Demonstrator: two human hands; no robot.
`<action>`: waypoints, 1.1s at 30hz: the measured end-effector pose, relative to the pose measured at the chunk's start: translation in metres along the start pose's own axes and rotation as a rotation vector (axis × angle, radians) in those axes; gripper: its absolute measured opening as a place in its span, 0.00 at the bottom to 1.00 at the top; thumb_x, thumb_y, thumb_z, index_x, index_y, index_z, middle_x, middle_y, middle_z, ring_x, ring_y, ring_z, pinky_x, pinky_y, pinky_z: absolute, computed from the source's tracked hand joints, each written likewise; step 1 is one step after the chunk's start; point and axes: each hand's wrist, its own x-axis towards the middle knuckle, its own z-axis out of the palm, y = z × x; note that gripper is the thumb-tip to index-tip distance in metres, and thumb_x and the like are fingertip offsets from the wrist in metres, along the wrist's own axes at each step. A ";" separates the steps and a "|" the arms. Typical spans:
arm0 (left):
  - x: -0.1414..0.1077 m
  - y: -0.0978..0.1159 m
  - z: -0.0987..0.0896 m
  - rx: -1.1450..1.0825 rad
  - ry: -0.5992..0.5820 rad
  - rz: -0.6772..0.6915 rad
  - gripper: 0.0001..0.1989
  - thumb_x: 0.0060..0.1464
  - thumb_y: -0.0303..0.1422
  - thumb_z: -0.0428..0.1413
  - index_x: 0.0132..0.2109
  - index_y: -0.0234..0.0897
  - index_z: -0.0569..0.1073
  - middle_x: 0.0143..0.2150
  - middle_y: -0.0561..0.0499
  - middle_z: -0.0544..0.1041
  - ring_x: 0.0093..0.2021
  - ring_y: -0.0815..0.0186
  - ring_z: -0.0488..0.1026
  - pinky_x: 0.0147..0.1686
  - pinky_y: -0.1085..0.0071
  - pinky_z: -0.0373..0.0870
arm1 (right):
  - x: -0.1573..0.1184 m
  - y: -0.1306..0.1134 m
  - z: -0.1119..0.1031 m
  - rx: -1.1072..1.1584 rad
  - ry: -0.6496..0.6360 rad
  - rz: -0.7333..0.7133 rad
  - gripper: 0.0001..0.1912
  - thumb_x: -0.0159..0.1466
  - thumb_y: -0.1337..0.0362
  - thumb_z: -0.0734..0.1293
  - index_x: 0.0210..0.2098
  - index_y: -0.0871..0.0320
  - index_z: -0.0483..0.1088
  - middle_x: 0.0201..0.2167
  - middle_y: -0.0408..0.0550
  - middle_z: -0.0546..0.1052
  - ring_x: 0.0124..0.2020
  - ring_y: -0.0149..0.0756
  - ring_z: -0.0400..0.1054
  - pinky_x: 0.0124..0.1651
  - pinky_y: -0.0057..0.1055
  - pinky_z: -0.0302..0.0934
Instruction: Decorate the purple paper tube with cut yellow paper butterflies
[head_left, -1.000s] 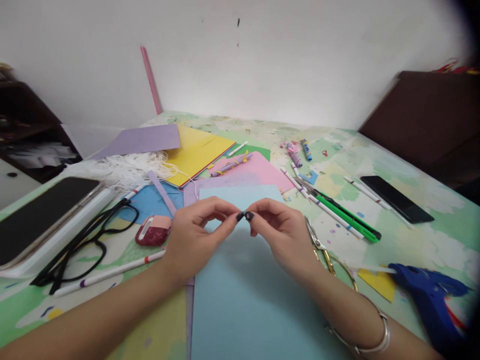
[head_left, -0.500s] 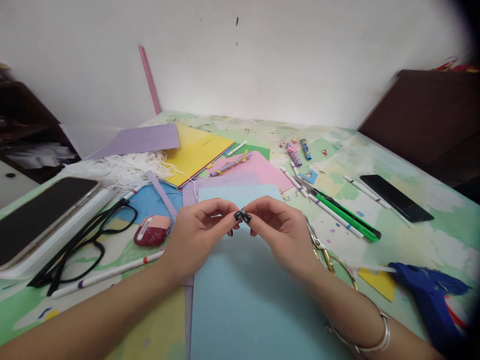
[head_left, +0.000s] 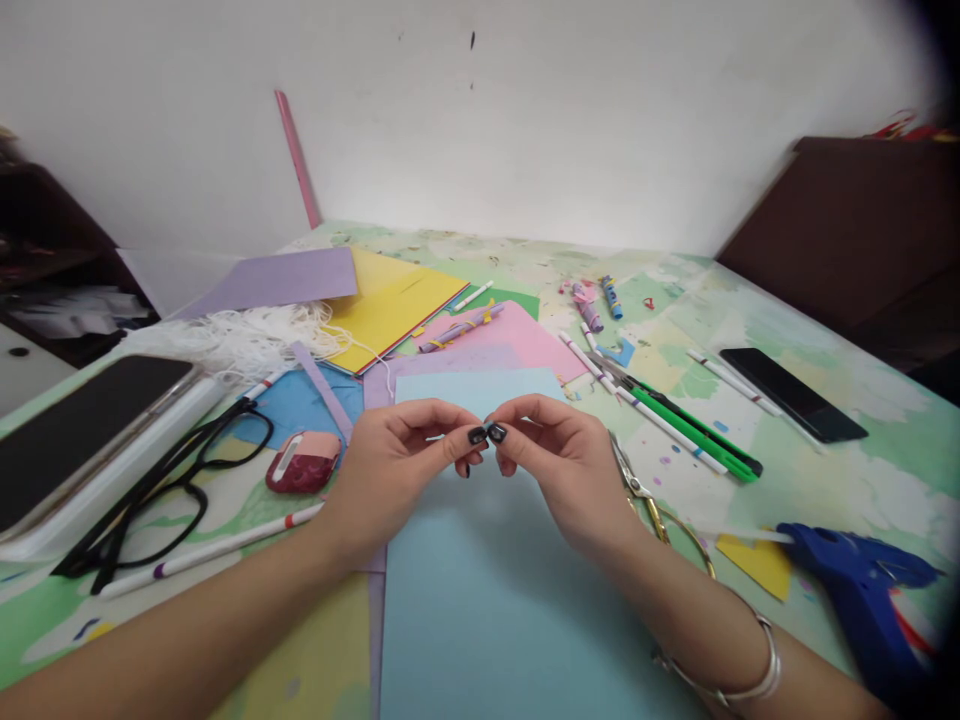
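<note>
A small blue piece [head_left: 489,427] is sitting at the meeting point of the fingertips, above the far part of the light-blue sheet [head_left: 480,600]; the fingers are covering most of it. The left hand [head_left: 386,480] is pinching the piece between thumb and fingers. The right hand [head_left: 574,475] is pinching it from the opposite side, thumb tips nearly meeting. Compared with one second ago, dark-nailed left fingertips are now showing below the left thumb; both wrists are keeping nearly the same position. The earphone case [head_left: 304,462] is lying just beside the left hand, with the glasses [head_left: 191,480] farther left. The scissors [head_left: 637,487] are lying beside the right wrist; the green cutter [head_left: 690,432] and glue gun [head_left: 847,570] are resting farther right, unmoved.
</note>
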 end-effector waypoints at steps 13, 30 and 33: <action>-0.004 0.000 0.001 0.000 0.018 0.020 0.04 0.52 0.31 0.60 0.30 0.37 0.76 0.25 0.56 0.75 0.26 0.75 0.71 0.26 0.82 0.67 | 0.000 0.000 0.002 0.077 -0.005 0.024 0.02 0.58 0.66 0.70 0.30 0.58 0.73 0.21 0.39 0.73 0.22 0.24 0.65 0.27 0.24 0.59; -0.005 -0.002 0.002 0.126 0.051 0.127 0.01 0.50 0.28 0.60 0.33 0.36 0.76 0.30 0.53 0.77 0.30 0.70 0.73 0.30 0.77 0.72 | -0.001 -0.003 0.003 0.033 0.010 0.106 0.04 0.59 0.65 0.67 0.30 0.59 0.71 0.18 0.38 0.69 0.21 0.25 0.62 0.28 0.26 0.57; -0.005 -0.001 0.002 0.177 0.048 0.162 0.01 0.51 0.29 0.59 0.33 0.36 0.75 0.29 0.53 0.76 0.30 0.71 0.73 0.30 0.78 0.71 | 0.000 -0.004 0.004 0.015 -0.006 0.119 0.04 0.59 0.65 0.67 0.29 0.60 0.70 0.18 0.37 0.69 0.21 0.24 0.62 0.28 0.25 0.57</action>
